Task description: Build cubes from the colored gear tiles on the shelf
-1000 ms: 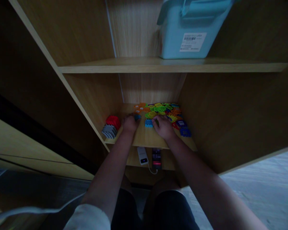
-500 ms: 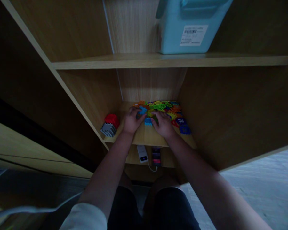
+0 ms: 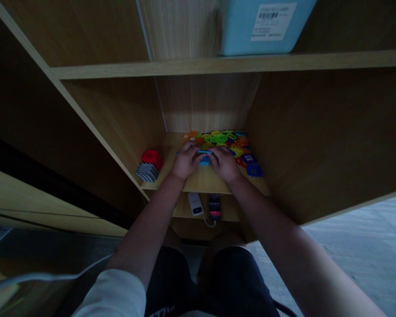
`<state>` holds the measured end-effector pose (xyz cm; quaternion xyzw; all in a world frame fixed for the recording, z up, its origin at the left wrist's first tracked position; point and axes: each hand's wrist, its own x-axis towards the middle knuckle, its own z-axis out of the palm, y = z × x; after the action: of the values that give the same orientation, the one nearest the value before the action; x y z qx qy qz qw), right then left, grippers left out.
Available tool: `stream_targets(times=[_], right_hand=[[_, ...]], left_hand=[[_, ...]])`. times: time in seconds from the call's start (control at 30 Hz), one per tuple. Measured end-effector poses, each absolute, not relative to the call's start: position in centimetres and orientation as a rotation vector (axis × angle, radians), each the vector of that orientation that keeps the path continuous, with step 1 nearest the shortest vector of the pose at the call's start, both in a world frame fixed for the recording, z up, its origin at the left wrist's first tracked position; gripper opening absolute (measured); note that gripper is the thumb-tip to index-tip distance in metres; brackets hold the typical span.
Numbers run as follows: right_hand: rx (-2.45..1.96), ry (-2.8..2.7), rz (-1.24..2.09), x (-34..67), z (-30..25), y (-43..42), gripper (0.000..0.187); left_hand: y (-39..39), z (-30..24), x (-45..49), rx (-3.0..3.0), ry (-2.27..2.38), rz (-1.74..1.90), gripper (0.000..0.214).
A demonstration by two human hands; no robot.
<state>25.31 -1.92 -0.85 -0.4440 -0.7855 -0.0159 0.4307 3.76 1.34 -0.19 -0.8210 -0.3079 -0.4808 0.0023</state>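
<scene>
Between my two hands is a flat light-blue toy building piece (image 3: 204,152), seen nearly edge-on. My left hand (image 3: 185,160) pinches its left end, and my right hand (image 3: 225,164) grips the right end. Just below it, a blue block piece (image 3: 204,161) rests on the wooden shelf (image 3: 203,180). Behind the hands lies a spread of colourful interlocking plastic pieces (image 3: 219,138) in green, yellow, orange and red. My fingers partly cover the nearer ones.
On the left of the shelf sit a red block (image 3: 152,157) and a grey cube (image 3: 147,172). Dark blue pieces (image 3: 254,170) lie at the right. Lower down are a white power bank (image 3: 195,204) and a phone (image 3: 214,207) joined by a cable. A light-blue bin (image 3: 237,37) stands above.
The blue piece, earlier in my left hand only, has moved right and turned edge-on. My right hand has come in and taken its other end. The view has tipped slightly downward.
</scene>
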Motion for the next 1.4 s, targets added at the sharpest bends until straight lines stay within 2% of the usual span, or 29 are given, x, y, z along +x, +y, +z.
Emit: stream_targets(times=[0.13,0.33,0.67,0.93,1.0,1.17,1.4], right_hand=[[-1.072,-1.966,0.008,25.2,-1.2,-1.8,0.030],[-1.012,-1.935,0.005,24.9,-1.3,-1.9,0.039],[-1.020,-1.921,0.098,25.0,-0.2,-2.5,0.041],[-1.051,-1.888,0.206,25.2,-0.6,-2.6,0.030],[-1.071,-1.865,0.198,25.4,-0.9,-2.3,0.027],[-1.144,-1.877,0.123,25.7,-1.4,-1.6,0.020],[-1.214,-1.925,0.054,26.3,-1.6,-1.9,0.024]], left_hand=[[1.2,0.1,3.8,-2.622,-0.963,-1.368,0.011],[1.2,0.0,3.7,-2.641,-0.999,-1.238,0.013],[1.7,-0.2,3.6,-2.686,-0.978,-1.426,0.012],[1.8,-0.2,3.5,-2.741,-0.984,-1.466,0.016],[1.7,-0.2,3.6,-2.739,-0.977,-1.478,0.021],[1.9,-0.6,2.7,-2.703,-1.073,-1.542,0.051],[2.6,-1.2,1.3,-2.840,-1.227,-1.383,0.061]])
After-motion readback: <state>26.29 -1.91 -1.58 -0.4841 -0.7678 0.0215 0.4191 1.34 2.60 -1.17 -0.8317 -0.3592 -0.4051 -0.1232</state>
